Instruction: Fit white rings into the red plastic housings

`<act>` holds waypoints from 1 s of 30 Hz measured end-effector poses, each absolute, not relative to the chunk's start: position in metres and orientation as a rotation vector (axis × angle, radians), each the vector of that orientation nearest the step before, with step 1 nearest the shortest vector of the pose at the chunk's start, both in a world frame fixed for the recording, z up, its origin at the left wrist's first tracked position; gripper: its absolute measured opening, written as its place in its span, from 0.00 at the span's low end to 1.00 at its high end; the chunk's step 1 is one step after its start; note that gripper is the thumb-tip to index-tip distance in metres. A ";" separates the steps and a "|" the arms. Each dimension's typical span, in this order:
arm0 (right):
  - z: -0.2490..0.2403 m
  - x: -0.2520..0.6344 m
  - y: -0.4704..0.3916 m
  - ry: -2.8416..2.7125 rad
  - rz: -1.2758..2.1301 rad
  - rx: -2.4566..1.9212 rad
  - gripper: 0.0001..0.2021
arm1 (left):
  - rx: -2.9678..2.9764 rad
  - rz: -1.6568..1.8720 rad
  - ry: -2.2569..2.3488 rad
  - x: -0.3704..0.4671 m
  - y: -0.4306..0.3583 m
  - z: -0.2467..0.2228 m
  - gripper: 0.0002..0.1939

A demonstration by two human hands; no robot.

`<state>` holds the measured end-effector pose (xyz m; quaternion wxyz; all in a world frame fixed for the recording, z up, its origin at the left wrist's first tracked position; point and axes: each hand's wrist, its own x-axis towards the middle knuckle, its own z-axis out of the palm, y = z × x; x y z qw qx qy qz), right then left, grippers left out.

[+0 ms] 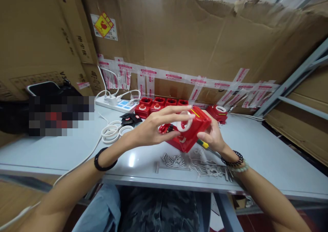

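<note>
The red housing point(191, 131) is held up off the bench point(266, 156), tilted so its long axis runs from lower left to upper right, its upper face turned up toward the person. That lift and tilt look meant to bring this face within reach of the left hand point(151, 131), whose thumb and forefinger pinch a white ring point(185, 124) against it while the remaining fingers spread out above. The right hand point(211, 136) cups the housing's right end from behind, fingers curled round it, and appears to keep a yellow-handled screwdriver point(203, 143) tucked under its palm, likely to have it at hand. Just below the housing lies a loose scatter of screws point(174, 160) and metal pins. Behind it stands a row of red bases point(160, 105), and to its left white rings point(112, 132) and a power strip point(118, 104).
</note>
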<state>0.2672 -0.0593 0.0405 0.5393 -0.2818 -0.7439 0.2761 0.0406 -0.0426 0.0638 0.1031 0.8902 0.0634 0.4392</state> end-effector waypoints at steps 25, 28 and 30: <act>0.043 0.264 -0.067 -1.785 0.759 -0.563 0.28 | 2.675 1.650 0.187 0.050 -0.047 0.060 0.24; 0.045 0.264 -0.068 -1.802 0.721 -0.558 0.28 | 2.676 1.692 0.175 0.051 -0.048 0.059 0.25; 0.045 0.265 -0.069 -1.814 0.698 -0.554 0.28 | 2.683 1.703 0.172 0.052 -0.048 0.058 0.25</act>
